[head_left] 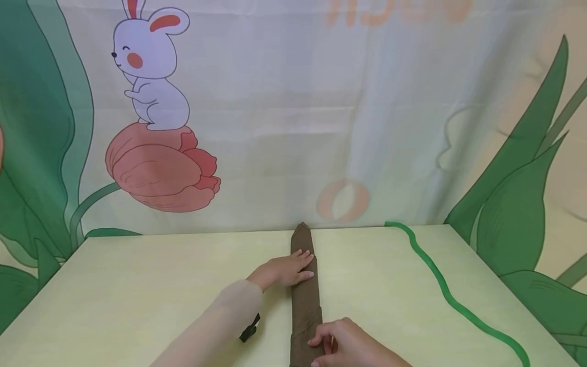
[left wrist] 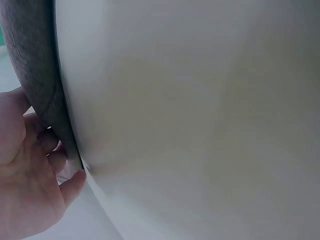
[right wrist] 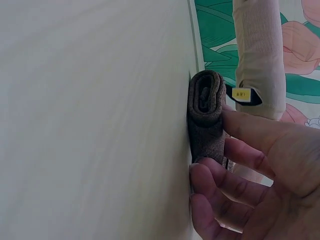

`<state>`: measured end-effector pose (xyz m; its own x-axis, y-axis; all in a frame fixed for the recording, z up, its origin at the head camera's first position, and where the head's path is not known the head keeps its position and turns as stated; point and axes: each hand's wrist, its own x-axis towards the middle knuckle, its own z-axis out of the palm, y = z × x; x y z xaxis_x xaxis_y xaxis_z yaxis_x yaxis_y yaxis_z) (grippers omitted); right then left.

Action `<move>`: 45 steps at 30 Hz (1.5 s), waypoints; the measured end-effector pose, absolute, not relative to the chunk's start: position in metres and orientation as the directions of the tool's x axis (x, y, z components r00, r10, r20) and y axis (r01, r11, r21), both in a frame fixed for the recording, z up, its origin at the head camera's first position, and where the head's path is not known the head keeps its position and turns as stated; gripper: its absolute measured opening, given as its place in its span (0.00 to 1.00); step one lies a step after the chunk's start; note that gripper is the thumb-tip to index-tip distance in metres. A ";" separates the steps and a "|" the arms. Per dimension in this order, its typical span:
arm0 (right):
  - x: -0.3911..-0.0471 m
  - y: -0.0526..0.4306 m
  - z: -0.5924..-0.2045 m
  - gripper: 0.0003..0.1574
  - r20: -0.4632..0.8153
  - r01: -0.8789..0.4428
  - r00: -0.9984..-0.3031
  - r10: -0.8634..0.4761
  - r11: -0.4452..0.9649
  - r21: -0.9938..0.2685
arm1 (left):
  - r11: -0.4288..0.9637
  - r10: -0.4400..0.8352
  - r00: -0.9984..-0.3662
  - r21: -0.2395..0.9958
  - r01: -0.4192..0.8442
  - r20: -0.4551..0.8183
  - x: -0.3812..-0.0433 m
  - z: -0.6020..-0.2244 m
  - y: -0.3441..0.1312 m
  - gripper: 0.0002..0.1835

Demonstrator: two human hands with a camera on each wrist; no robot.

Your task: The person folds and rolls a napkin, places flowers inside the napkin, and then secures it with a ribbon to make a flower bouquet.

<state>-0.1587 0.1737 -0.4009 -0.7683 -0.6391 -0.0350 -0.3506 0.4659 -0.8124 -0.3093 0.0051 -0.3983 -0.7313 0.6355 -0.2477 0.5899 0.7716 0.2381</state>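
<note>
A brown towel (head_left: 304, 300), folded into a long narrow strip with a pointed far end, lies lengthwise on the pale table. My left hand (head_left: 289, 270) rests across its far half, fingers stretched over the top. In the left wrist view that hand (left wrist: 30, 165) lies along the towel's edge (left wrist: 37, 55). Nearer to me, my right hand (head_left: 353, 341) holds the towel's right edge with bent fingers. The right wrist view shows the rolled layers at the towel's end (right wrist: 206, 97), with the right hand's curled fingers (right wrist: 230, 192) against it.
A green wavy band (head_left: 440, 280) runs down the right side of the pale tabletop (head_left: 376, 285). Behind the table hangs a curtain (head_left: 275, 102) printed with a rabbit, flowers and leaves. A black strap piece (head_left: 249, 330) hangs by the left sleeve (head_left: 220, 321).
</note>
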 end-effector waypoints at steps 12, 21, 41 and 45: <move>-0.166 0.175 -0.403 0.10 -0.055 -0.326 -0.763 -0.644 0.457 -0.827 | 0.814 0.575 -0.771 0.283 0.507 -0.273 -0.345 -0.399 0.011 0.34; -0.167 0.174 -0.406 0.11 -0.068 -0.321 -0.762 -0.644 0.467 -0.824 | 0.828 0.548 -0.793 0.305 0.471 -0.264 -0.360 -0.401 0.008 0.35; -0.164 0.177 -0.402 0.09 -0.042 -0.319 -0.776 -0.630 0.449 -0.834 | 0.612 0.702 -0.710 0.557 0.562 -0.054 -0.348 -0.394 0.002 0.23; -0.165 0.176 -0.404 0.10 -0.058 -0.308 -0.775 -0.629 0.457 -0.835 | 0.660 0.670 -0.734 0.545 0.518 -0.113 -0.350 -0.398 0.003 0.26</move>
